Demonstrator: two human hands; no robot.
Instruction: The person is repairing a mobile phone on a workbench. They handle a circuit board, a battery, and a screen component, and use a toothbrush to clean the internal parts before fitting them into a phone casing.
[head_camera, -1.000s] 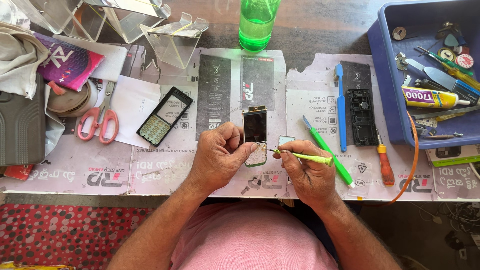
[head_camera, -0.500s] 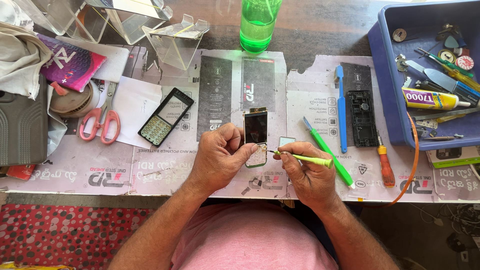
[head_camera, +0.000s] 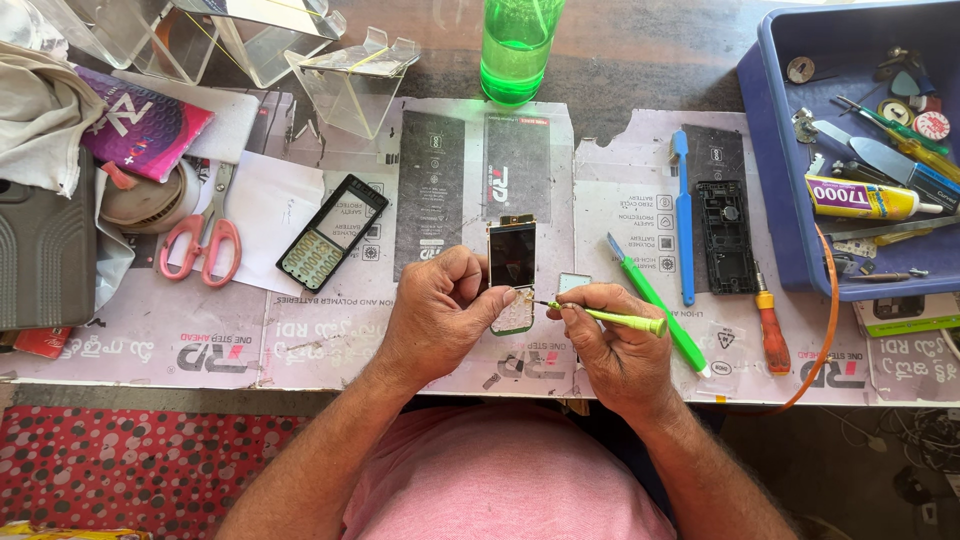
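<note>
Now | left hand (head_camera: 437, 318) steadies phone board (head_camera: 512, 272) | right hand (head_camera: 612, 345) holds screwdriver (head_camera: 608, 317)

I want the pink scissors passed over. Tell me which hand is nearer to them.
Left. The left hand holds the opened phone at mid-table, closer to the pink scissors at its left; the right hand, holding a green screwdriver, is farther off.
</note>
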